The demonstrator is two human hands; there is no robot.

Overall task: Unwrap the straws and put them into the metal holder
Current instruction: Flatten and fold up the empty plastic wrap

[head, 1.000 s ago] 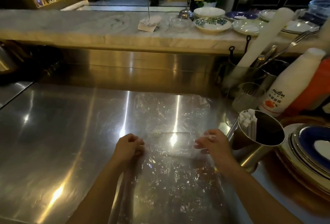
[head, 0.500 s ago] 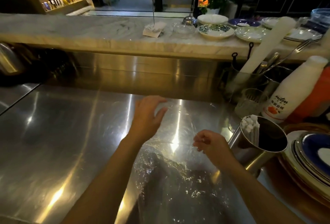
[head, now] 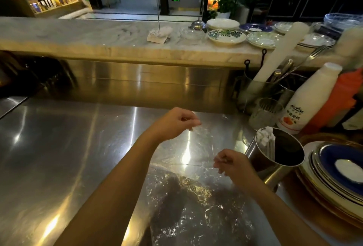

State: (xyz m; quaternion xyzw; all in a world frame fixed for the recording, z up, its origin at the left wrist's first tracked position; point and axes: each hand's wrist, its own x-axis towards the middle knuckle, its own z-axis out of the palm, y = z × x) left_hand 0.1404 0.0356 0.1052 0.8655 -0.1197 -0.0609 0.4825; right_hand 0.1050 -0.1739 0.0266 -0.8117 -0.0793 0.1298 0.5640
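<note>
Straws [head: 265, 137] already stand in the metal holder [head: 279, 159] (right of my hands), so with left hand [head: 172, 123] and right hand [head: 229, 164] both pinching the clear wrap [head: 196, 196], I'd discard it next.

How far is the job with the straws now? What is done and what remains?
Done: white straws already stand in the metal holder. In hand: the left hand and right hand each pinch the empty clear plastic wrap, which hangs between them down to the steel counter. Left: probably only putting the wrap away; no wrapped straws are visible.
</note>
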